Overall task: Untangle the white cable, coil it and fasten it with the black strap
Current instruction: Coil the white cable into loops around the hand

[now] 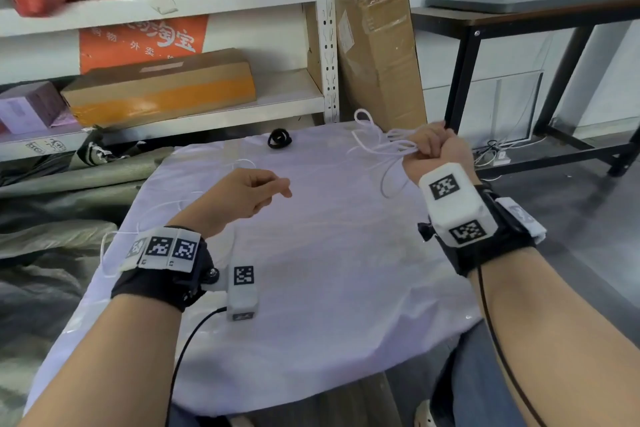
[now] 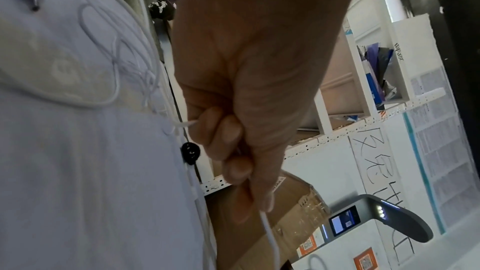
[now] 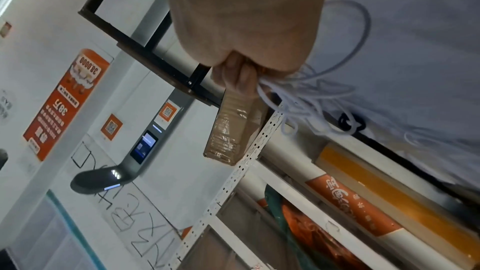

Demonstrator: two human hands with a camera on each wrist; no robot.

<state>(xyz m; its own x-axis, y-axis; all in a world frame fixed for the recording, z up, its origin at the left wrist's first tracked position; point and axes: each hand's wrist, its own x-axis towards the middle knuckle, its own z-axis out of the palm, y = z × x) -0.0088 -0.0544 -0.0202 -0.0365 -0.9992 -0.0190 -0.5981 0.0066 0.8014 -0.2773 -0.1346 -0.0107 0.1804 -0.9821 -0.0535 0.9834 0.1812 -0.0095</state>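
Observation:
My right hand (image 1: 433, 149) is raised over the far right corner of the table and grips a bundle of white cable (image 1: 377, 146) loops; several loops (image 3: 311, 98) splay out from its fist and one hangs down. My left hand (image 1: 256, 189) hovers over the table's left middle with fingers curled. In the left wrist view its fingers (image 2: 231, 130) pinch a strand of the white cable (image 2: 270, 235) that runs out past the fingertips. More cable (image 2: 114, 65) lies in loose loops on the cloth. The black strap (image 1: 279, 139) lies coiled near the far edge, apart from both hands.
A white cloth (image 1: 311, 288) covers the small table. Behind it stand a white metal shelf (image 1: 325, 45) with cardboard boxes (image 1: 162, 90) and a tall wrapped carton (image 1: 377, 45). A black-framed table (image 1: 519, 24) stands at the right. Grey tarpaulin (image 1: 52, 218) lies on the left.

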